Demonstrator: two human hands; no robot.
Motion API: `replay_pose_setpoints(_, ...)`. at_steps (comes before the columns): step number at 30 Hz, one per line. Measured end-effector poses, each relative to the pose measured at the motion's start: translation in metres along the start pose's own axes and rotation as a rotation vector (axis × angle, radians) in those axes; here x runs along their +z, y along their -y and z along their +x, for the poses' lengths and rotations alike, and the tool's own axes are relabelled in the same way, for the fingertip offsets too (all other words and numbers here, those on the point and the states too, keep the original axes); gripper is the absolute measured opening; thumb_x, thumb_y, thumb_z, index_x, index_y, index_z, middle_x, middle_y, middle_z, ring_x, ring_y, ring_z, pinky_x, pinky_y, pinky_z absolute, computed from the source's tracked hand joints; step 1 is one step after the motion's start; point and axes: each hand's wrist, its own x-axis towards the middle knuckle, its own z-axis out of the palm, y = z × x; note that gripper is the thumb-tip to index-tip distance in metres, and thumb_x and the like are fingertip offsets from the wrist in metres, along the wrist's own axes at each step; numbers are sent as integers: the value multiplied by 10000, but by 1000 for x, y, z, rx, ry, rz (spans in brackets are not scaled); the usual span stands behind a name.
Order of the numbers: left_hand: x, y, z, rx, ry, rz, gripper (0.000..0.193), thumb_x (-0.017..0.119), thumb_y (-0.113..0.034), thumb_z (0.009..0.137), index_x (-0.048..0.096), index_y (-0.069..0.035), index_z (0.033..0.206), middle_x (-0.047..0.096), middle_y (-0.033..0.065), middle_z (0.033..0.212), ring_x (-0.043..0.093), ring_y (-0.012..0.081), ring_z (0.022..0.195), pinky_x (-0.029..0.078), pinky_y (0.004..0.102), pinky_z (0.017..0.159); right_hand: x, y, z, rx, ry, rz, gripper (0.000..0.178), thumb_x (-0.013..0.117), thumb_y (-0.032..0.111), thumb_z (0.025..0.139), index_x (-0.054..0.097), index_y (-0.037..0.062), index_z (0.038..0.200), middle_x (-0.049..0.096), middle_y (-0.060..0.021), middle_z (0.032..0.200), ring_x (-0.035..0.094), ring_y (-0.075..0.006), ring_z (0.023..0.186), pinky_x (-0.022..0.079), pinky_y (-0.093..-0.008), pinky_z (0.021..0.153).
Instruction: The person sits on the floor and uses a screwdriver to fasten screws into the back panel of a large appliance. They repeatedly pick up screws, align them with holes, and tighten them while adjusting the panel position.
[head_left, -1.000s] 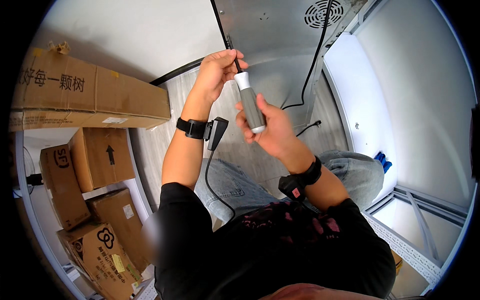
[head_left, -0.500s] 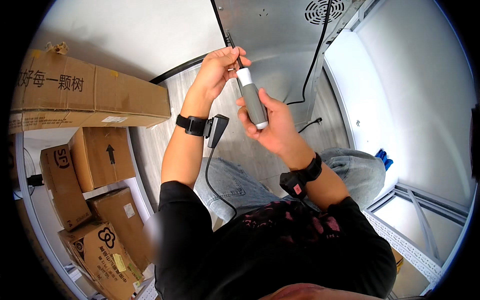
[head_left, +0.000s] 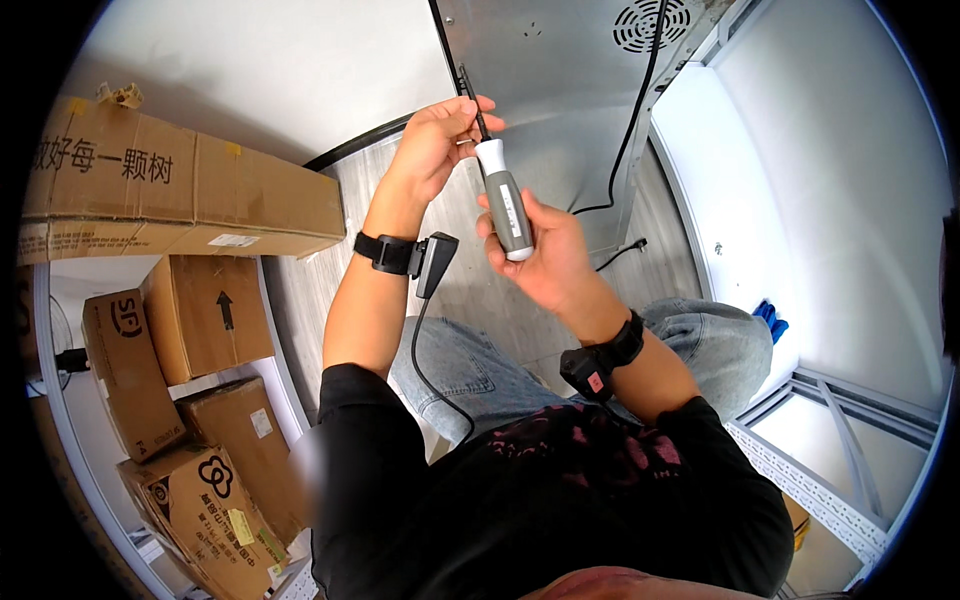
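Note:
A screwdriver (head_left: 508,212) with a grey and white handle points away from me, its dark shaft reaching to the left edge of a metal appliance panel (head_left: 545,110). My right hand (head_left: 548,250) is closed round the lower part of the handle. Farther up, my left hand (head_left: 438,145) pinches the shaft between thumb and fingers. The tip meets the panel near a small slot at its edge; whether it sits in a screw is too small to tell. Both wrists wear black straps with small devices.
A long cardboard box (head_left: 190,185) lies at the left, above a shelf with several cartons (head_left: 215,315). A black power cord (head_left: 632,140) hangs down the panel, and a plug (head_left: 640,243) lies on the floor. A metal rack (head_left: 820,470) stands at the lower right.
The screwdriver handle has turned about its length, so a light label strip now shows. My right hand's fingers have shifted slightly on it. My left hand keeps its hold on the shaft.

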Motion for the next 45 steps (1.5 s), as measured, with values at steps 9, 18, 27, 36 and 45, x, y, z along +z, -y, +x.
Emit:
replay_pose_setpoints(9,-1,5,3,-8,-119,144,180,518,-165,940,616,-18,976,682,72,841,532,67,632,438,214,608,1,-6,4,-191,-329,-595,344,561,305,920,450,8,1053,534,-86,898,537,-150,599,465,-326,569)
replay_pose_setpoints(18,-2,2,4,30,-28,90,157,560,-177,920,628,-44,969,678,54,822,543,67,633,438,210,626,-12,5,3,-21,-59,-118,241,515,234,942,505,7,1022,586,-84,825,532,-155,594,431,-300,569)
replay_pose_setpoints(27,-3,9,10,22,-89,185,136,570,-171,914,631,-56,953,679,51,821,541,61,625,434,204,610,-13,-2,11,-182,-399,-463,269,568,268,921,539,5,970,564,-67,740,523,-142,598,424,-280,586)
replay_pose_setpoints(36,-4,7,10,13,19,132,186,530,-215,939,633,-61,919,678,39,803,548,71,652,426,213,630,-20,8,8,-11,-59,-99,364,444,356,970,534,4,991,562,-75,738,499,-155,555,398,-272,531)
replay_pose_setpoints(45,-3,7,9,11,-38,217,175,543,-212,937,637,-65,925,673,38,783,545,58,632,432,210,598,-16,5,8,-14,-148,-93,395,448,388,960,488,4,1043,557,-84,835,499,-135,608,378,-265,504)
